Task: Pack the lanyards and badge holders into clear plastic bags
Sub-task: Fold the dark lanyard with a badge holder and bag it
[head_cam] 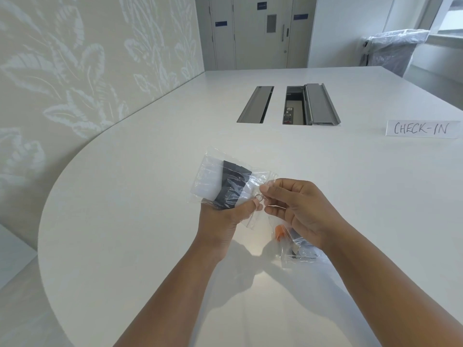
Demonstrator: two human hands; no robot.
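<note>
While the left hand (220, 221) grips the clear bag (213, 176) from beneath at the centre of the frame, thumb curled over it, the right hand (300, 209) pinches the bag's mouth between thumb and forefinger, beside a small metal ring (259, 196). A dark lanyard (233, 186) already sits inside, so the step looks like closing up; next the mouth likely needs pressing shut along its edge. A second bag (298, 251) lies on the table (125, 221) under the right wrist. A sign (423, 128) at right reads "CHECK-IN".

A crinkled clear bag (258, 177) holds a folded dark lanyard (233, 186) (held aloft), another filled bag (300, 254) lying nearby.
</note>
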